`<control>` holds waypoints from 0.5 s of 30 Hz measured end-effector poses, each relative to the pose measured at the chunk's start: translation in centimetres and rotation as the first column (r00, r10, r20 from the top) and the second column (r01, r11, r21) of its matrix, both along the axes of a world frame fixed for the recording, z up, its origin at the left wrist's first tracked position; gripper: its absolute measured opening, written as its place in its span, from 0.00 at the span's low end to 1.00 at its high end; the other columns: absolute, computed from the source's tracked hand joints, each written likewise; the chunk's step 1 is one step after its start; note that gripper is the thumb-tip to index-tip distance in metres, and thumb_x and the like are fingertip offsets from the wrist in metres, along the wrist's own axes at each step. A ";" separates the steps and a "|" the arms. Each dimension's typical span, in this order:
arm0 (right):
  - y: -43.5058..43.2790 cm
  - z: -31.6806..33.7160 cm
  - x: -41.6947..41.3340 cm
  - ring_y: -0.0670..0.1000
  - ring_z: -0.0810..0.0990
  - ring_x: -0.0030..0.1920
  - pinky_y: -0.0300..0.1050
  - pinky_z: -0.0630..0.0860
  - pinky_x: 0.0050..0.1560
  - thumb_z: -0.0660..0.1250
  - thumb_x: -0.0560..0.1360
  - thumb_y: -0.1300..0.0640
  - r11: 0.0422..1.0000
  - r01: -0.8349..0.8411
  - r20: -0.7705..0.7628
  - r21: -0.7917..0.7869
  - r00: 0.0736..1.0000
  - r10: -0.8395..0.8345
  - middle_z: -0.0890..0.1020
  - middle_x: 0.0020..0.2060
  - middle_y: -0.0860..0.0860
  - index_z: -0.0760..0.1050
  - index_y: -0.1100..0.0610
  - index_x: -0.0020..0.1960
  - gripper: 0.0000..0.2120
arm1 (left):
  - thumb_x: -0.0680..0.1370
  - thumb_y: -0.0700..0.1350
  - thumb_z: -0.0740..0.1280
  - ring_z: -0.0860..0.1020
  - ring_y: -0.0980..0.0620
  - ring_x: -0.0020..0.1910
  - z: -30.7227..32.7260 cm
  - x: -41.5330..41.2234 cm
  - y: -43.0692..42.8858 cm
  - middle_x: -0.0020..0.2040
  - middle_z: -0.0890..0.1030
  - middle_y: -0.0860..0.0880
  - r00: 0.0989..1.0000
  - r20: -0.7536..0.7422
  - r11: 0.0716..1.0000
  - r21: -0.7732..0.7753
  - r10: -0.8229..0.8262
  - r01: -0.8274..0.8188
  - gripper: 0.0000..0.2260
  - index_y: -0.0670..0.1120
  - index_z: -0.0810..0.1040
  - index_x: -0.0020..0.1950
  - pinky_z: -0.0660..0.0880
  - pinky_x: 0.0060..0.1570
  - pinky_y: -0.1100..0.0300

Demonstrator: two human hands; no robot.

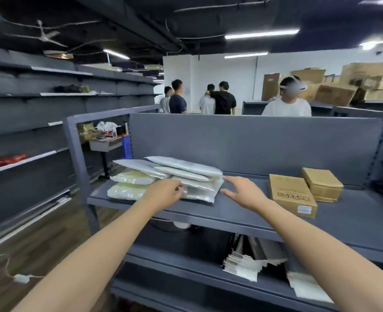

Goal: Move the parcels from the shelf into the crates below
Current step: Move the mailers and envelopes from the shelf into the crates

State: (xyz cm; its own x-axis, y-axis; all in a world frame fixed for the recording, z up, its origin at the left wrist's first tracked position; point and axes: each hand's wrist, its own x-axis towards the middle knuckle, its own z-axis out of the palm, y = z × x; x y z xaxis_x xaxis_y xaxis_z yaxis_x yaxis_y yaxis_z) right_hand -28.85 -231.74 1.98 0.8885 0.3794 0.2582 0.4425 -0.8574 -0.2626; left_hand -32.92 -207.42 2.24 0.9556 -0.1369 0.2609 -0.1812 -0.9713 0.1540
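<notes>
A pile of several white padded mailers (186, 170) and two yellowish bagged parcels (132, 177) lies on the left of the grey shelf (242, 210). My left hand (165, 190) touches the front edge of the pile, its fingers curled against a lower mailer. Just right of the pile, my right hand (242, 191) hovers with spread fingers, holding nothing. Two brown cardboard boxes sit further right: a larger one (291, 194) and a smaller one (322, 183). No crate is in view.
A grey back panel (253, 143) closes the shelf behind. The lower shelf holds white paper bags (244, 262). Grey racks (28, 104) line the left aisle. Several people stand beyond, one person in a headset (287, 102) right behind the panel.
</notes>
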 end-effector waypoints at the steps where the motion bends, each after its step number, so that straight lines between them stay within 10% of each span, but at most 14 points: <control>1: 0.2 0.4 0.6 0.51 0.69 0.69 0.48 0.67 0.66 0.60 0.79 0.48 1.000 -0.008 0.013 0.013 1.000 0.008 0.72 0.69 0.50 0.64 0.53 0.73 0.24 | 0.81 0.50 0.58 0.76 0.49 0.59 0.3 0.0 0.5 0.61 0.79 0.50 0.999 0.009 0.999 -0.008 0.032 -0.032 0.16 0.49 0.73 0.67 0.74 0.55 0.54; 15: 5.6 -0.5 6.0 0.53 0.70 0.67 0.50 0.70 0.64 0.59 0.79 0.50 0.993 -0.121 0.010 0.009 0.993 0.121 0.73 0.68 0.52 0.65 0.52 0.72 0.22 | 0.81 0.51 0.58 0.75 0.51 0.60 -2.5 0.0 7.4 0.62 0.78 0.51 0.962 -0.002 0.956 -0.104 0.275 -0.273 0.17 0.50 0.71 0.68 0.73 0.55 0.56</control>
State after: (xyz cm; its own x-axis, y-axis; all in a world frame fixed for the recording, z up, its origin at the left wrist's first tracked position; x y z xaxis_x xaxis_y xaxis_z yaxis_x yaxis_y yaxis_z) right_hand -22.80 -226.11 1.44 0.8338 0.4814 0.2701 0.5451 -0.7951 -0.2657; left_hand -32.87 -200.05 -0.22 0.9494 0.1580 0.2715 0.0873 -0.9630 0.2551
